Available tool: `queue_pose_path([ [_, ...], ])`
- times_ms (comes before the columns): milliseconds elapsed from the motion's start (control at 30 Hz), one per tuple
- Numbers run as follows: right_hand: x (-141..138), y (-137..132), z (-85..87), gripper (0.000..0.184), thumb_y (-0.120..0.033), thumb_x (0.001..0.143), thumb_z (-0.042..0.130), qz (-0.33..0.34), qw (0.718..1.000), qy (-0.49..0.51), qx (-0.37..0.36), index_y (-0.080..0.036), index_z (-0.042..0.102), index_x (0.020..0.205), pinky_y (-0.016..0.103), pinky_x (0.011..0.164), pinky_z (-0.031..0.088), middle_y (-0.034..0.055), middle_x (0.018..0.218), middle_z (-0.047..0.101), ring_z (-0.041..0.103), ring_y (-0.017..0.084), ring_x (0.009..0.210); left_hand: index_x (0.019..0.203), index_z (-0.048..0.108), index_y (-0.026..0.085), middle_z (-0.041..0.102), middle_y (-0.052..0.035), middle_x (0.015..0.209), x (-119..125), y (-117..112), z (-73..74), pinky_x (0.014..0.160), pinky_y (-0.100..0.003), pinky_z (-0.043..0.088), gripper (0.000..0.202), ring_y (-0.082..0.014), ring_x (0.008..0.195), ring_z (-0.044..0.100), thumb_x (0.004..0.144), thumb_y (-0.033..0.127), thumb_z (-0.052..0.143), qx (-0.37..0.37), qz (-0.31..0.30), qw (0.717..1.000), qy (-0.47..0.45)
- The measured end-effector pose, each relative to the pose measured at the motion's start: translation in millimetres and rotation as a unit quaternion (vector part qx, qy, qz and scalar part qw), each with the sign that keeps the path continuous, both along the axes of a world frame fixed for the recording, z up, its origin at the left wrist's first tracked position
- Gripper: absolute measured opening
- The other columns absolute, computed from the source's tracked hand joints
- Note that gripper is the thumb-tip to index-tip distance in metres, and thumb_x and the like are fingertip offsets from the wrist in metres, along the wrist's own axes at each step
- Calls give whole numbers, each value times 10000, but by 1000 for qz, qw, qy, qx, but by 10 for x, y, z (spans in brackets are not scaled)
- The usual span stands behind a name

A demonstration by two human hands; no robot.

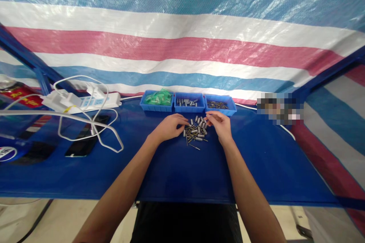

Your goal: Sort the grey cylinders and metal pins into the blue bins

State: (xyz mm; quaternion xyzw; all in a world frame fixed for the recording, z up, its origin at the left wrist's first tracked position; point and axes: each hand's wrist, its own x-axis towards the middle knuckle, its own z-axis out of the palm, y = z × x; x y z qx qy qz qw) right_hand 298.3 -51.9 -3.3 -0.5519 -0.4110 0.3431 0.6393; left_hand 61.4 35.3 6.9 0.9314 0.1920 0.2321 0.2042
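A loose pile of small grey metal cylinders (200,130) and thin brass-coloured pins (190,135) lies on the blue table between my two hands. At the pile's left edge, my left hand (171,127) has its fingers bent, with a gap between thumb and forefinger. My right hand (220,124) is at the upper right of the pile, thumb and fingers pinched together. Whatever is between those fingertips is too small to make out. One pin (194,147) lies apart, just below the pile.
Behind the pile stand three blue bins: one with green plastic bags (158,98), one with grey cylinders (186,102), one with pins (217,105). At left are a white power strip (102,100), looping cables and a dark phone (82,144). A striped tarp (182,49) hangs behind.
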Motion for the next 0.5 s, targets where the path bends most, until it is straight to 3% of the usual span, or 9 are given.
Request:
queue_pose_path([
  [267,-16,-2,-17,239,-398,763,836,7,1000,11,-10,-221,789,917,294,571,507,27,756,779,626,150,566,1055,807,197,803,-87,1117,-55,52,-72,970,-378,574,191,-260,1048,751,913,191,679,24,97,994,40],
  [500,-21,0,-30,262,-407,758,829,15,1000,15,-16,-214,784,929,307,574,527,34,766,782,631,158,568,1028,794,182,772,-88,1019,-49,74,-92,882,-325,576,163,-209,920,731,946,177,653,-62,73,994,-57],
])
